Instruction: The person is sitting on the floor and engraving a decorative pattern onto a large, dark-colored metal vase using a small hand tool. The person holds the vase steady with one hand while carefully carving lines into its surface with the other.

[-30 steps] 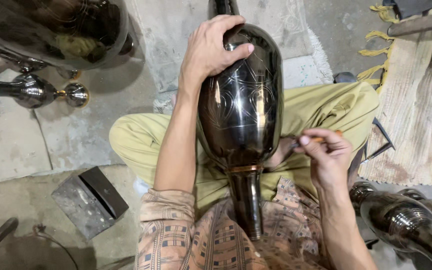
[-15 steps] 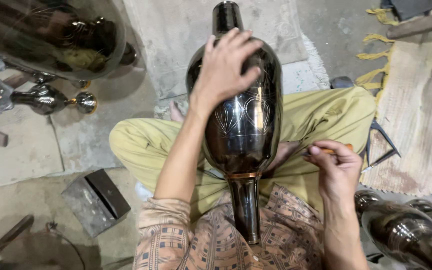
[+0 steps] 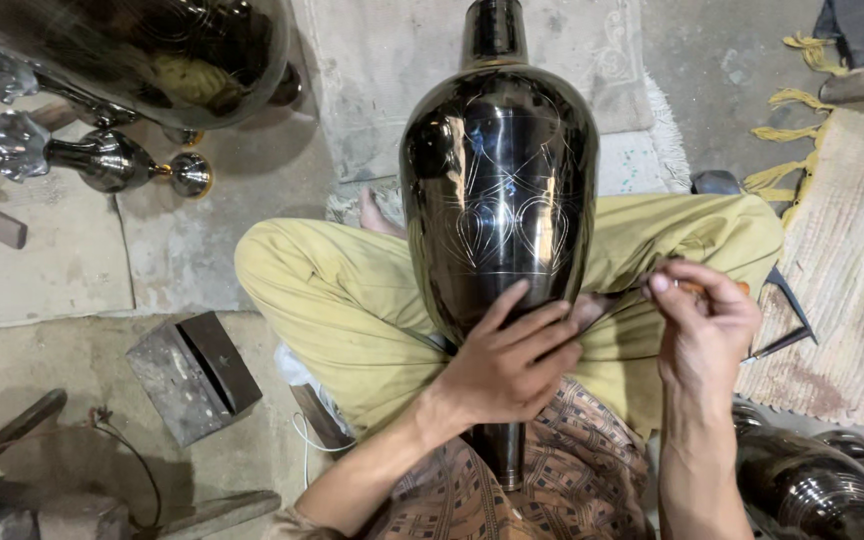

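A large dark metal vase with fine engraved lines lies across my lap, its neck pointing away from me and its foot toward my chest. My left hand grips the lower belly of the vase near its narrow stem, fingers spread over the metal. My right hand is beside the vase on its right, pinched on a thin engraving tool whose tip touches the vase's lower right side. My legs in yellow trousers are crossed under the vase.
More polished dark metal vessels sit at the top left and bottom right. A small shiny goblet-like piece lies at left. A metal block rests on the floor at left. A fringed mat lies at right.
My left hand has come off the vase's upper shoulder and now holds its lower belly near me. The right hand has stayed beside the vase with the tool.
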